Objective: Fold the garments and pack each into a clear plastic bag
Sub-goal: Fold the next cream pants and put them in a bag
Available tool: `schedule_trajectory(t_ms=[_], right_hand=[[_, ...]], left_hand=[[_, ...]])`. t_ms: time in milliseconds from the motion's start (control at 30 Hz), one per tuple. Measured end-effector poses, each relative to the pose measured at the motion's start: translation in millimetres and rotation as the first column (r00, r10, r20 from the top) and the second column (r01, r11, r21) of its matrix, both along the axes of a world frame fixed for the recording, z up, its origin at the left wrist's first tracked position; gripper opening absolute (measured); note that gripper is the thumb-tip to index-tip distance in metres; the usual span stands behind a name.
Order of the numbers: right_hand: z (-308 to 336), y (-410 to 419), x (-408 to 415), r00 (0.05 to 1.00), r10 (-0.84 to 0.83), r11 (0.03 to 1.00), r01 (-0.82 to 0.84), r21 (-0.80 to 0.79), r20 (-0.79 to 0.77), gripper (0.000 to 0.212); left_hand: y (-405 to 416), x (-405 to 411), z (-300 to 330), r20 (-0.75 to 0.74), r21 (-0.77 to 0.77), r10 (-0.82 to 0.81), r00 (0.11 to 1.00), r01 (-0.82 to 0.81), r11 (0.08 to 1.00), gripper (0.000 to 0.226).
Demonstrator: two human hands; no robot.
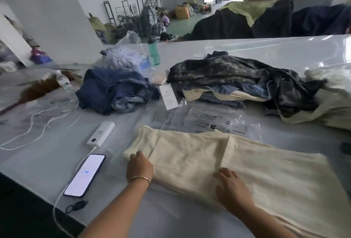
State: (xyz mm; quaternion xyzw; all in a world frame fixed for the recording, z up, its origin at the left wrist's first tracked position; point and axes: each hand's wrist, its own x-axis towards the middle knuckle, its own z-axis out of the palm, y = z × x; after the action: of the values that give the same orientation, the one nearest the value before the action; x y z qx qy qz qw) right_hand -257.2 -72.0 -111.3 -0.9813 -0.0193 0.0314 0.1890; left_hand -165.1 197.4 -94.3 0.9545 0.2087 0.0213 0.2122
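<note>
Cream garment [209, 158]: partly folded, unbagged | left hand [139, 165], right hand [230, 186]: flat, open upon it | clear plastic bag [209, 121] just beyond: empty | piles beyond remain.

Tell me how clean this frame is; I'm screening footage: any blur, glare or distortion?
Head view: wide-angle bending curves the table edge; glare streaks its far glossy surface; the right hand on the cream garment shows slight motion blur; the doorway is overexposed.

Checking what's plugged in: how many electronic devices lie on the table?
2: a white power bank left of the cream garment, and a lit phone nearer the table edge. Others may hide under clothes.
</note>
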Motion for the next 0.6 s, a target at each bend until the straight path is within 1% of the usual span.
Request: schedule_trajectory(t_ms=[33,67,100,133,167,200,233,267,300,333,367,433,467,500,533,600], right_hand=[[-1.8,9.0,2.8,0.999,-0.043,0.999,0.043,-0.012,0.009,0.045],[-3.4,16.2,4.7,0.995,-0.098,0.995,0.098,-0.018,0.017,0.044],[-4.9,22.5,6.2,0.987,-0.156,0.988,0.157,-0.012,0.02,0.045],[-6.4,28.0,7.4,0.977,-0.211,0.977,0.211,0.0,0.016,0.048],[-7.8,32.1,8.8,0.966,-0.259,0.966,0.259,0.012,0.012,0.052],[-8.9,35.4,10.4,0.954,-0.3,0.954,0.3,0.024,0.005,0.055],[-9.9,37.7,11.8,0.943,-0.333,0.942,0.333,0.036,0.0,0.056],[-10.8,39.8,13.2,0.933,-0.359,0.932,0.359,0.045,-0.002,0.057],[-11.6,40.9,14.7,0.925,-0.38,0.924,0.379,0.051,-0.002,0.058],[-12.5,40.9,15.7,0.917,-0.399,0.915,0.399,0.058,-0.008,0.058],[-13.1,41.1,17.0,0.912,-0.409,0.91,0.409,0.069,-0.012,0.057],[-15.2,40.0,18.9,0.909,-0.417,0.903,0.414,0.119,0.006,0.054],[-16.2,39.1,19.8,0.905,-0.424,0.895,0.414,0.166,0.025,0.051],[-14.5,38.3,19.7,0.898,-0.439,0.878,0.422,0.225,0.029,0.047],[-12.2,35.9,19.4,0.886,-0.462,0.852,0.437,0.289,0.022,0.04],[-5.2,24.4,17.5,0.866,-0.498,0.765,0.467,0.443,-0.053,0.018]], left_hand=[[14.7,6.3,0.9,-0.01,-0.213,0.149,0.989,-0.147,0.966,0.029],[26.1,12.0,-0.3,-0.048,-0.415,0.245,0.968,-0.242,0.877,0.029],[33.4,17.0,-2.2,-0.09,-0.577,0.291,0.952,-0.288,0.764,0.026],[37.3,21.3,-4.8,-0.132,-0.691,0.312,0.941,-0.313,0.651,0.022],[39.7,25.4,-8.8,-0.184,-0.775,0.312,0.932,-0.333,0.537,0.02],[42.3,30.4,-14.7,-0.232,-0.824,0.305,0.924,-0.353,0.443,0.02],[43.8,35.3,-20.3,-0.268,-0.847,0.299,0.916,-0.372,0.38,0.022],[46.2,41.0,-26.7,-0.288,-0.86,0.291,0.912,-0.38,0.341,0.026],[46.8,45.6,-30.0,-0.291,-0.868,0.288,0.913,-0.378,0.322,0.029],[44.4,50.1,-29.8,-0.269,-0.87,0.287,0.919,-0.36,0.336,0.034],[41.5,53.1,-25.4,-0.228,-0.855,0.298,0.927,-0.337,0.395,0.038],[33.7,55.2,-7.3,-0.136,-0.787,0.294,0.946,-0.284,0.548,0.044],[28.8,55.2,4.6,-0.102,-0.762,0.3,0.948,-0.268,0.589,0.046],[24.2,56.1,17.9,-0.064,-0.77,0.32,0.945,-0.251,0.586,0.049],[18.6,57.4,31.7,-0.018,-0.806,0.352,0.936,-0.222,0.549,0.049],[4.0,58.1,59.0,0.088,-0.881,0.405,0.91,-0.118,0.458,0.038]])
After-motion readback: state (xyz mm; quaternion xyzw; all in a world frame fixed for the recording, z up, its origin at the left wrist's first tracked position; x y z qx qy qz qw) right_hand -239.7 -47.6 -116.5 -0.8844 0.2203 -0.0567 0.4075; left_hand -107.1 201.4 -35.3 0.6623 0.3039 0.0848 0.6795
